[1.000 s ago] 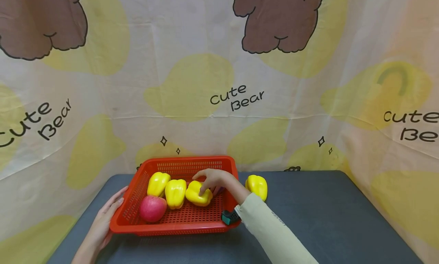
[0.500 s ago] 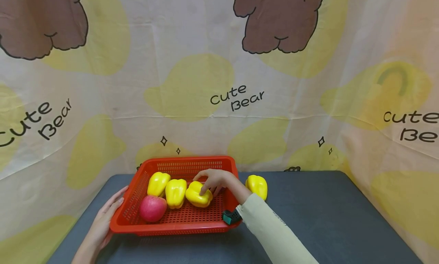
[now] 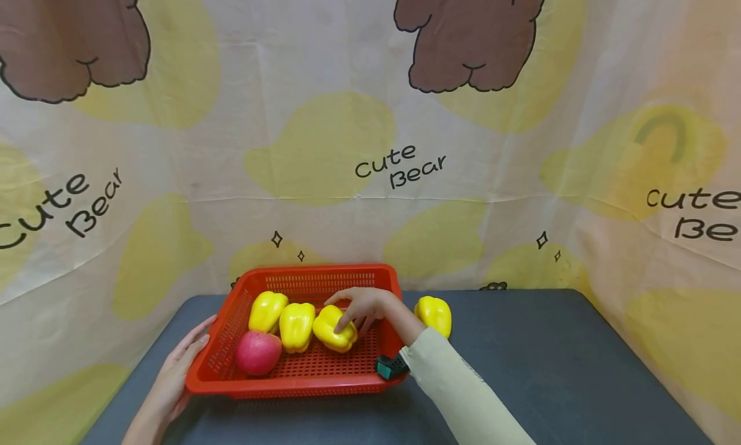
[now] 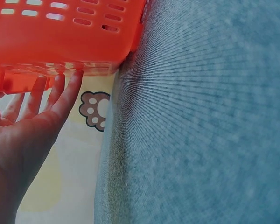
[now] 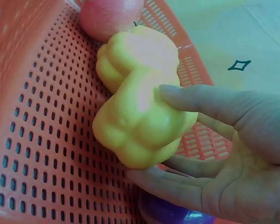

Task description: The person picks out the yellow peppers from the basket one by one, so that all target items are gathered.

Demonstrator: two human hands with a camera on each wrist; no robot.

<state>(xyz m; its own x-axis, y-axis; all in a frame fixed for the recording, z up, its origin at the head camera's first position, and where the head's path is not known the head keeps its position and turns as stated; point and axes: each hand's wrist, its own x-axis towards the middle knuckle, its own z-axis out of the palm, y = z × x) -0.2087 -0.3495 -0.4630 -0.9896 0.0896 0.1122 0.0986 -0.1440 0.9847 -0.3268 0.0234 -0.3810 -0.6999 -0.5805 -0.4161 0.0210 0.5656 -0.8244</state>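
My right hand (image 3: 367, 307) holds a yellow bell pepper (image 5: 144, 121) inside a red plastic basket (image 3: 307, 386), thumb on one side and fingers round the other. Two more yellow bell peppers lie to its left: the middle pepper (image 3: 297, 328) and the far-left pepper (image 3: 268, 311). A pinkish-red apple (image 3: 258, 353) sits at the basket's front left. In the right wrist view, a glossy purple thing (image 5: 172, 207) shows partly beneath my fingers; its kind is hidden. My left hand (image 4: 35, 128) touches the basket's left outer side with fairly straight fingers.
Another yellow bell pepper (image 3: 434, 315) lies on the dark grey table (image 3: 550, 361) just right of the basket. A patterned cloth (image 3: 324, 226) hangs behind and along the sides. A black-and-teal device (image 3: 390, 366) is on the right wrist, over the basket's front right corner.
My right hand stays on the bell pepper, which has turned or shifted only very slightly. The left hand and the basket hold the same place.
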